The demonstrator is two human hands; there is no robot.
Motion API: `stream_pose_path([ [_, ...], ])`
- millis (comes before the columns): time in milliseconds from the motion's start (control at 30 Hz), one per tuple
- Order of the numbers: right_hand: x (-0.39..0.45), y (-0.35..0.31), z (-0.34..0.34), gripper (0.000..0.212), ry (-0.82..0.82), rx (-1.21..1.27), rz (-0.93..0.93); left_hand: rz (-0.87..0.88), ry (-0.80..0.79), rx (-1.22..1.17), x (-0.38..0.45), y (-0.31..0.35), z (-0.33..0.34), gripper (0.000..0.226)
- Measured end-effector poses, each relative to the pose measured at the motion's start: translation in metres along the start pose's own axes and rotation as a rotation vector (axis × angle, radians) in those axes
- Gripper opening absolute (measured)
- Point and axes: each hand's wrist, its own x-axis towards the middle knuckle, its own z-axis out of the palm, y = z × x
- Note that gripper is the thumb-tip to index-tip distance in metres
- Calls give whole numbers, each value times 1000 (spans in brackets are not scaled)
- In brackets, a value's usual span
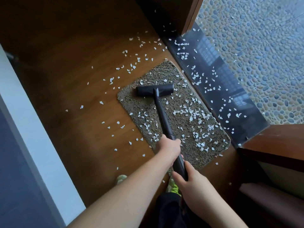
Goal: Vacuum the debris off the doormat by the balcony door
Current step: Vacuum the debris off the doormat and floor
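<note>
On the coarse brown rectangular doormat, black vacuum head sits at the far end — left hand ahead of right hand, both gripping the black wand; white paper scraps lie between.

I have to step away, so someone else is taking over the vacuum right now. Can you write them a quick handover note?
Left hand grips the vacuum tube midway; right hand grips it lower, nearer the body.
The vacuum head rests on the far part of the doormat.
Done: the mat's far end, beside and beyond the head, looks mostly clear.
Left: white scraps cover the mat's middle and near end, thickest on the side toward the dark threshold. More scraps lie on the wood floor and threshold.
</note>
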Motion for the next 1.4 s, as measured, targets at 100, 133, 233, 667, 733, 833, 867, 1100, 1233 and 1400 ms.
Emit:
stream_pose_path([
  [100, -9, 5, 7, 50, -12, 0, 16, -23, -2, -32, -7, -13, -2, 22],
  [133, -11, 5, 9, 49, -12, 2, 16, -29, -10, -43, -7, -16, -4, 22],
  [233, -11, 1, 13, 51, 0, -13, -4, -8, 11, -41, -3, -18, -8, 27],
  [667, 43, -52, 15, 46, 19, 38, -27, -30, -1, -142, 36, 37, -43, 25],
  [733, 42, -50, 18, 49, 7, 19, -20, -9, 13, -104, 36, 35, -42, 29],
  [833, 35, -42, 17, 50, 0, 8, -32, 15, 26, -89, 30, 29, -40, 27],
  [867, 32, -40, 16, 50, 1, 18, -31, 18, 25, -80, 29, 28, -39, 26],
  [1100, 7, -22, 16, 53, 6, -14, -15, 13, 21, -43, 13, 7, -24, 22],
  [1233, -4, -11, 17, 55, 3, -14, 3, -4, 3, -7, 7, -10, -16, 22],
  [1400, -6, -6, 15, 57, 8, -9, -13, 20, -4, -1, 2, -12, -13, 30],
])
